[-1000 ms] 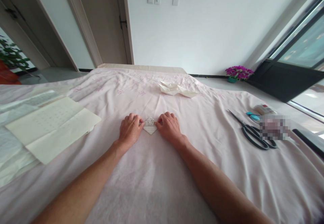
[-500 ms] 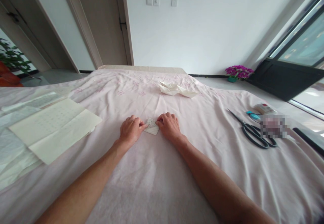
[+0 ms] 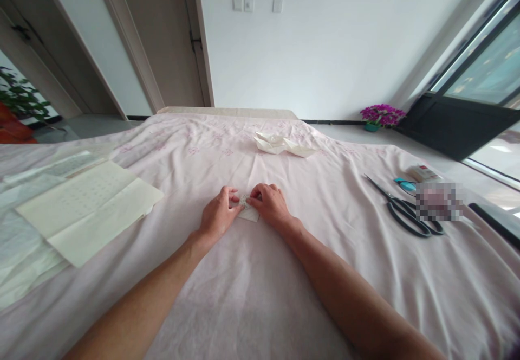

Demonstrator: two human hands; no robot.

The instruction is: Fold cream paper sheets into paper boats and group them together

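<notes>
The small folded paper [image 3: 248,216] lies at the centre of the frame, flat or nearly flat on the pink cloth [image 3: 227,289]. Its upper part is patterned and partly covered by fingers; its lower part is plain.

The right hand [image 3: 271,204] is drawn narrow, thumb and forefinger closed on the upper right of the paper. The left hand [image 3: 219,211] is part open: the thumb meets the paper's left edge, and the forefinger stands apart above it. Contact beneath the paper cannot be seen.

Step in hand, as judged: working a fold in the paper with both hands. The next move calls for aligned edges, the right hand as anchor and even thumb pressure along the crease. The soft cloth may give a weak crease.

Beyond the hands, a white folded paper shape [image 3: 280,144] sits at upper centre. Paper sheets [image 3: 93,200] lie at left. Scissors [image 3: 400,208] lie at right, points toward upper left, near a small packet [image 3: 423,174].
</notes>
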